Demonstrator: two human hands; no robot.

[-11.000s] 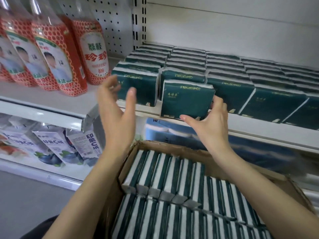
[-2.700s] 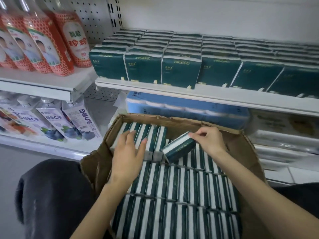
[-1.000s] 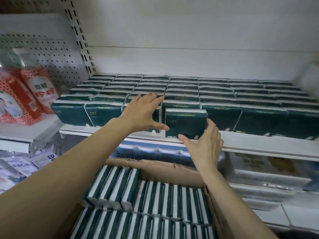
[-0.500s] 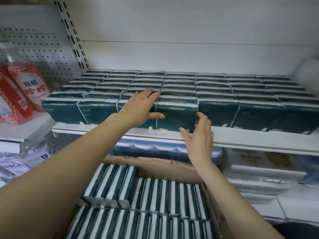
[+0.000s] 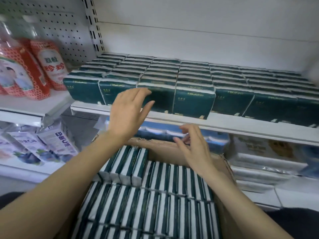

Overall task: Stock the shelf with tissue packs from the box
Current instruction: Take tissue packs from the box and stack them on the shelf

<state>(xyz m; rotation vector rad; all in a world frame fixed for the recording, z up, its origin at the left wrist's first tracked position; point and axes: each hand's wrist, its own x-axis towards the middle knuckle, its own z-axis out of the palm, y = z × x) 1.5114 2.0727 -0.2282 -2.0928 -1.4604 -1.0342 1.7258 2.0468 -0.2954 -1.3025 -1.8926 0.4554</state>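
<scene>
Red bottles (image 5: 39, 66) stand far left before the pegboard (image 5: 57, 23), the left hand (image 5: 127, 112) hovers open, fingers spread, just before the front row of green tissue packs (image 5: 193, 100) filling the white shelf (image 5: 241, 130), and the right hand (image 5: 195, 149) hangs loose and empty over the near cardboard box (image 5: 155, 149), stuffed with spare packs (image 5: 155, 195).

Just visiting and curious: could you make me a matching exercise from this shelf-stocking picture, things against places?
1 left hand
2 right hand
3 red bottles
4 cardboard box

a full of tissue packs on edge
b at the far left
c raised before the shelf's front row
d low, above the box's far wall

Pairs: 1-c, 2-d, 3-b, 4-a.
</scene>
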